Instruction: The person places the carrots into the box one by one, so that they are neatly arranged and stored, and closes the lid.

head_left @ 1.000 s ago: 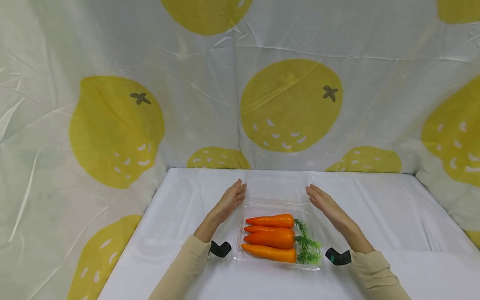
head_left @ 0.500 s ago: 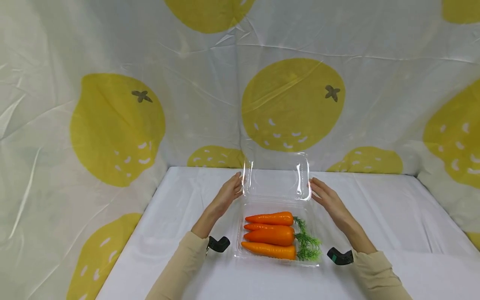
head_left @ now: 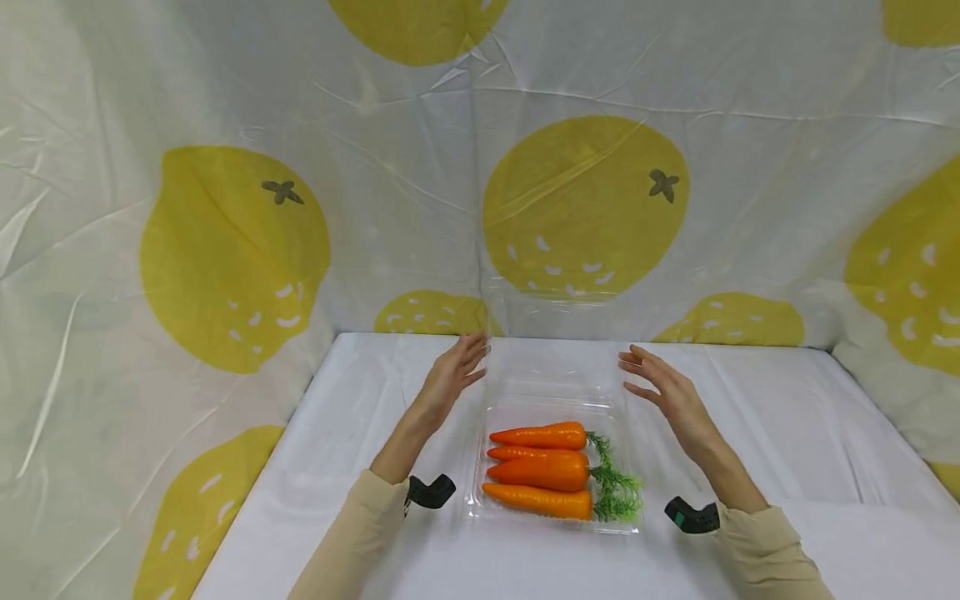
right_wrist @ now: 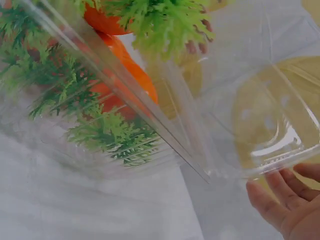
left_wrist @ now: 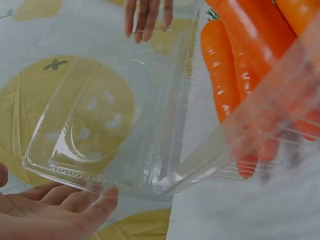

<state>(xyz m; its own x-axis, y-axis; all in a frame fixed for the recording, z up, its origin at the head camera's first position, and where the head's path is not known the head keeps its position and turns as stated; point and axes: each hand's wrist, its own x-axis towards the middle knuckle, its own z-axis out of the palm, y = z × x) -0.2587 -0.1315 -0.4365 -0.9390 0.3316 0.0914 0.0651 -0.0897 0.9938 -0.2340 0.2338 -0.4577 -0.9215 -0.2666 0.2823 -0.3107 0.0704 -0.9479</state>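
Note:
A clear plastic clamshell box (head_left: 555, 527) lies on the table with several orange carrots (head_left: 540, 472) in its base, their green tops pointing right. Its hinged lid (left_wrist: 75, 145) is raised at the far side, faint against the backdrop in the head view. My left hand (head_left: 447, 375) is at the lid's left edge, fingers extended and touching or just behind the plastic. At the opposite edge, my right hand (head_left: 669, 396) has its fingers spread and loosely bent, near or touching the lid. In the right wrist view, leafy carrot tops (right_wrist: 115, 130) show through the box wall.
A white cloth (head_left: 750, 433) covers the table. Behind it hangs a pale curtain (head_left: 405, 208) printed with yellow lemons, close to the lid. Black camera mounts (head_left: 431, 492) sit on both wrists beside the box.
The lid has swung upward from lying back on the table to a raised position. Both hands have risen with it, and the right fingers have spread. The carrots have stayed in place.

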